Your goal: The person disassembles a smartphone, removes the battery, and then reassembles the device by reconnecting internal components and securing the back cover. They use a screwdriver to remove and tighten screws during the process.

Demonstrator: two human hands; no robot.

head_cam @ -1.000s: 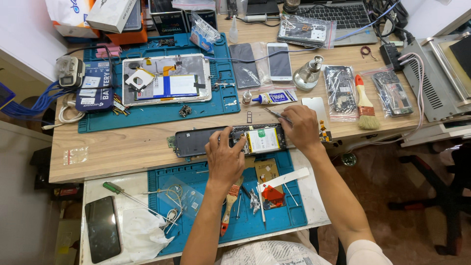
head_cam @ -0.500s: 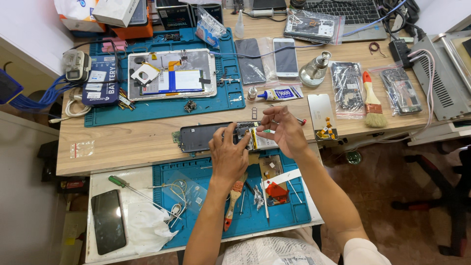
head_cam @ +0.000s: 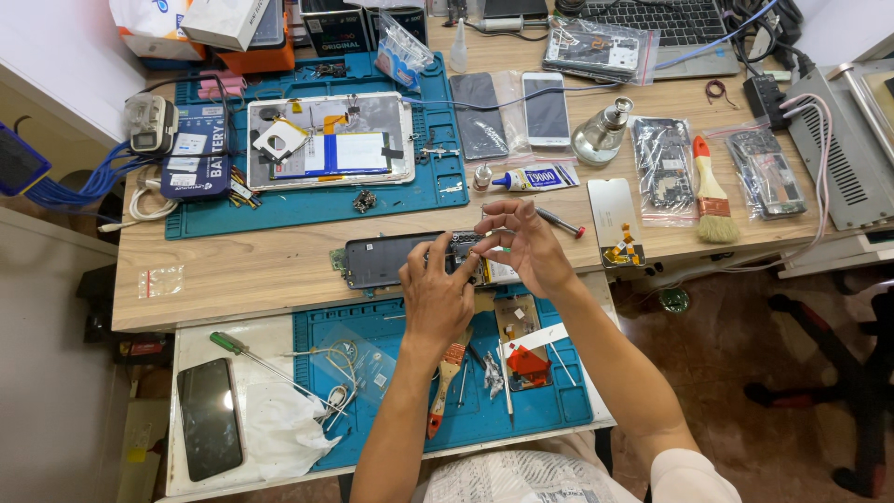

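Note:
An opened dark phone [head_cam: 382, 261] lies flat on the wooden bench, its inner side up. My left hand [head_cam: 438, 298] rests on its right half, fingertips pressing down on the body. My right hand [head_cam: 531, 247] hovers just over the phone's right end, thumb and forefinger pinched on a small pale part [head_cam: 492, 250] that is too small to make out. The remaining fingers are spread upward. A thin screwdriver with a red tip [head_cam: 562, 223] lies right behind that hand.
A near blue mat [head_cam: 326, 326] holds tweezers, an orange-handled brush [head_cam: 445, 387], a red pick and a green screwdriver [head_cam: 233, 345]. A black phone [head_cam: 209, 419] and white cloth lie at left. The far mat carries an opened tablet [head_cam: 331, 140]. Glue tube, glass bottle, paintbrush and bagged parts stand behind.
My right hand lifted off the phone's inside and drew left toward the left hand, its fingers now pinched. The left hand stayed on the phone.

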